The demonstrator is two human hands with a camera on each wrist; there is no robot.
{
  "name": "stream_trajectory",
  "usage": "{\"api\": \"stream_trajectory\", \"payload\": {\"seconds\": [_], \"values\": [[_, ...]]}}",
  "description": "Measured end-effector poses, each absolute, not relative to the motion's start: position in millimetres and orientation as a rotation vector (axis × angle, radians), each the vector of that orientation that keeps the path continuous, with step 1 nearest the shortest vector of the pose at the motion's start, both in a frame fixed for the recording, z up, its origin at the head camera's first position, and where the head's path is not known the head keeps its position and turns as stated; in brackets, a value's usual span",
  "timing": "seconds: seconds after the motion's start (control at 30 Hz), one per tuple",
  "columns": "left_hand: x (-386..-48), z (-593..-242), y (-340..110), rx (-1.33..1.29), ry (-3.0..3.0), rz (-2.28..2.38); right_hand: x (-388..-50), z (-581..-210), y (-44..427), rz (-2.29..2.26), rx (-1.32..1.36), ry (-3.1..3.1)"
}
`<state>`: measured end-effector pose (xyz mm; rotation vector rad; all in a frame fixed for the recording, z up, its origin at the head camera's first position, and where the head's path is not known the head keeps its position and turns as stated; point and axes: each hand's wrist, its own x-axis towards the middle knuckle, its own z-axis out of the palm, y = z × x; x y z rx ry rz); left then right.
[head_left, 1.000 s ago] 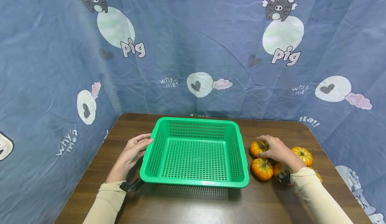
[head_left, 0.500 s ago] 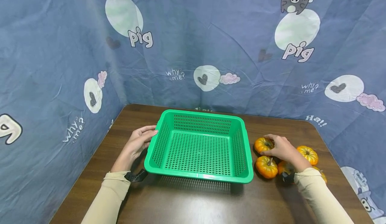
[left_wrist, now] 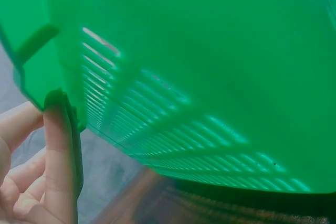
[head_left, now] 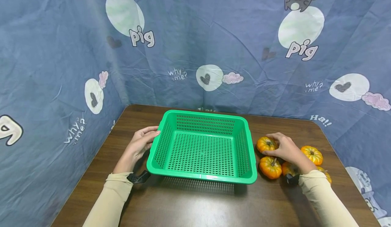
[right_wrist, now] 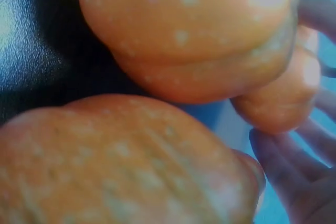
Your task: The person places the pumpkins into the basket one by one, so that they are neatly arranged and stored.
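Note:
My left hand [head_left: 138, 147] grips the left rim of a green plastic basket [head_left: 201, 177]. In the left wrist view its fingers [left_wrist: 58, 150] pinch the basket's edge, beside the slotted wall. Nothing lies inside the basket. To its right, my right hand [head_left: 285, 149] has thumb and fingers around the sides of a small orange pumpkin [head_left: 264, 144] on the table. A second pumpkin [head_left: 270, 168] sits just in front of it. In the right wrist view, a large near pumpkin [right_wrist: 189, 35] partly hides the held pumpkin [right_wrist: 283, 100].
Further pumpkins lie about my right forearm: one pumpkin [head_left: 312, 155] beyond it, another pumpkin [head_left: 288, 168] partly under the wrist, and one more [head_left: 327, 175] mostly hidden by the sleeve. A blue patterned cloth [head_left: 183, 43] hangs behind the brown table [head_left: 189, 206].
The head view has shifted, so the scene sits slightly higher and further right than a second ago. Both hands keep their places, on the basket rim and around the pumpkin.

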<state>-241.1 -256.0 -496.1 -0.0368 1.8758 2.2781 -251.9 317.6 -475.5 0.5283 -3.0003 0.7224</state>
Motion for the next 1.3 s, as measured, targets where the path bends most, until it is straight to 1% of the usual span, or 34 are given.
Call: {"api": "stream_trajectory", "payload": {"seconds": [0.37, 0.77, 1.1, 1.3], "values": [[-241, -495, -256, -0.048, 1.855, 2.29, -250, -470, 317, 0.804, 0.527, -2.895], [-240, -493, -255, -0.069, 1.837, 2.296, -249, -441, 308, 0.884, 0.521, -2.924], [-240, -493, -255, -0.056, 1.85, 2.287, -253, -420, 293, 0.889, 0.63, -2.87], [-240, -493, -255, -0.054, 1.846, 2.293, -254, -410, 287, 0.907, 0.627, -2.884]]}}
